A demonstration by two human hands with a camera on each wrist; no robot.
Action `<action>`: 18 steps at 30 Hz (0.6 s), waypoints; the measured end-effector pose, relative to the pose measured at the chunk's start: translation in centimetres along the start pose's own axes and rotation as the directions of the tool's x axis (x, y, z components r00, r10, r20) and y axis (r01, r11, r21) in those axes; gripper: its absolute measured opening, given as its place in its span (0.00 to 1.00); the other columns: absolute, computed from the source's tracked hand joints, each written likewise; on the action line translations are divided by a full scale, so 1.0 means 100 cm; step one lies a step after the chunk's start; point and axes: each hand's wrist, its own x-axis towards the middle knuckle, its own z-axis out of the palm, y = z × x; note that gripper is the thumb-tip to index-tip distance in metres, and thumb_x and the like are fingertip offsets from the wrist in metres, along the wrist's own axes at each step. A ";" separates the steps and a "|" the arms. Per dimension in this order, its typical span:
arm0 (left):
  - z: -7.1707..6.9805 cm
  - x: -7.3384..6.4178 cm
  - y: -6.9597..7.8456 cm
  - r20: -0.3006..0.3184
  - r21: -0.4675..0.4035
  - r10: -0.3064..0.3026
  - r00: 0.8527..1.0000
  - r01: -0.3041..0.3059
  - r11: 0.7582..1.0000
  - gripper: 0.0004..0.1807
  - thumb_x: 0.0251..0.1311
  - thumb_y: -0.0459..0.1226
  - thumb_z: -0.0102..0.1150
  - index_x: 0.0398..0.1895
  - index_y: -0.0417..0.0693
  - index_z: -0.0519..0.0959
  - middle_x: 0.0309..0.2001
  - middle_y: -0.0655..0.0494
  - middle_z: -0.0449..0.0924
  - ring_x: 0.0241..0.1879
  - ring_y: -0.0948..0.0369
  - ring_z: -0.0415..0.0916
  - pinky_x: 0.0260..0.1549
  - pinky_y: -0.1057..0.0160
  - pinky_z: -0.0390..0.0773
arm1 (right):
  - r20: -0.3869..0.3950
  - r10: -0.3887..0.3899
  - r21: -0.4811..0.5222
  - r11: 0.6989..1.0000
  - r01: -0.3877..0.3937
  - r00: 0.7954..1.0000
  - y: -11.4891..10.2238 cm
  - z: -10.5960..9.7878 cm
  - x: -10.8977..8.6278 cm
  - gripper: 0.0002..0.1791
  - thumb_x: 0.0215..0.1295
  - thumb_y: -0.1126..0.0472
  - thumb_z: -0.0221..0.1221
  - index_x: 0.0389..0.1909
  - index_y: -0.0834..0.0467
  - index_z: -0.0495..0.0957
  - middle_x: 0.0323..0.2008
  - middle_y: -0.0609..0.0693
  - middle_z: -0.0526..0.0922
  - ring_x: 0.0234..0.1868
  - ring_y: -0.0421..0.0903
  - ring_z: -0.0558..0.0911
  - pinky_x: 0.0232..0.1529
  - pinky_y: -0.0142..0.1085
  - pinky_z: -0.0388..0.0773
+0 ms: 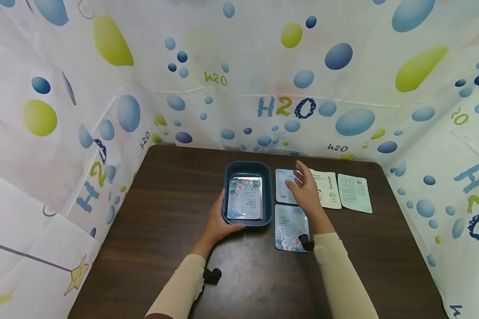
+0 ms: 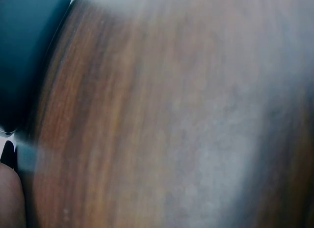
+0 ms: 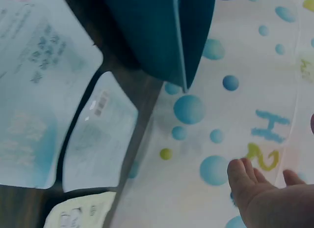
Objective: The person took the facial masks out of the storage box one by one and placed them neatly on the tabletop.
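A dark blue rectangular bin [image 1: 267,195] stands on the brown table, and my left hand [image 1: 218,225] grips its near left corner, thumb along the front side and fingers along the left wall. Inside lie stacked flat foil packets, like face-mask sachets, a floral silver-blue packet [image 1: 243,199] on top. My right hand [image 1: 306,192] hovers right of the bin with fingers loosely extended, holding nothing. It partly covers a pale blue packet [image 1: 283,190] and a cream packet [image 1: 330,188]. Nearer me lies another floral blue packet [image 1: 289,226], under the right wrist in this view.
A pale green packet [image 1: 355,192] lies at the right end of the back row. The dark wooden table [image 1: 151,212] runs back to a white curtain [image 1: 255,79] printed with blue and green dots, which also hangs at both sides.
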 end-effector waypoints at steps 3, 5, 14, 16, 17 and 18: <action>0.000 0.000 0.001 0.000 -0.006 0.004 1.000 -0.004 1.000 0.73 0.36 0.49 0.87 0.84 0.63 0.46 0.82 0.50 0.52 0.79 0.46 0.54 0.74 0.35 0.57 | -0.005 -0.017 -0.009 1.000 0.017 1.000 -0.005 0.009 0.006 0.41 0.73 0.63 0.58 0.81 0.52 0.50 0.80 0.56 0.55 0.80 0.55 0.59 0.80 0.48 0.56; 0.000 0.001 0.001 0.000 -0.009 0.007 1.000 -0.007 1.000 0.73 0.36 0.49 0.87 0.84 0.62 0.46 0.82 0.50 0.52 0.79 0.45 0.54 0.74 0.34 0.57 | -0.005 -0.024 -0.008 1.000 0.023 1.000 -0.008 0.015 0.009 0.41 0.73 0.63 0.58 0.81 0.52 0.50 0.80 0.55 0.55 0.80 0.54 0.59 0.80 0.48 0.56; 0.001 0.002 -0.002 -0.003 -0.010 0.017 1.000 -0.017 1.000 0.73 0.35 0.49 0.87 0.83 0.62 0.46 0.82 0.49 0.51 0.79 0.45 0.54 0.74 0.35 0.57 | 0.006 0.011 0.040 0.999 -0.011 1.000 -0.008 0.053 0.019 0.39 0.72 0.64 0.58 0.80 0.52 0.54 0.79 0.57 0.56 0.80 0.54 0.60 0.79 0.49 0.58; 0.001 0.002 -0.002 -0.002 -0.008 0.018 1.000 -0.018 1.000 0.73 0.36 0.48 0.87 0.84 0.61 0.46 0.82 0.49 0.51 0.79 0.45 0.54 0.74 0.35 0.57 | 0.009 0.042 0.054 0.998 -0.042 0.999 -0.004 0.063 0.020 0.38 0.72 0.64 0.58 0.80 0.52 0.55 0.80 0.58 0.56 0.80 0.54 0.59 0.79 0.49 0.58; 0.001 0.002 -0.002 -0.004 -0.007 0.018 1.000 -0.018 1.000 0.73 0.35 0.48 0.87 0.84 0.61 0.46 0.82 0.49 0.52 0.79 0.45 0.54 0.74 0.35 0.58 | 0.012 0.055 0.067 0.996 -0.055 0.998 -0.002 0.068 0.019 0.38 0.72 0.65 0.58 0.80 0.52 0.55 0.80 0.58 0.55 0.80 0.55 0.59 0.79 0.49 0.57; 0.001 0.002 -0.001 -0.007 -0.004 0.021 1.000 -0.021 1.000 0.73 0.35 0.47 0.87 0.83 0.60 0.47 0.82 0.48 0.52 0.79 0.45 0.55 0.74 0.35 0.58 | 0.015 0.068 0.078 0.995 -0.069 0.998 0.000 0.073 0.019 0.39 0.71 0.65 0.58 0.80 0.53 0.55 0.80 0.59 0.55 0.81 0.55 0.58 0.80 0.49 0.56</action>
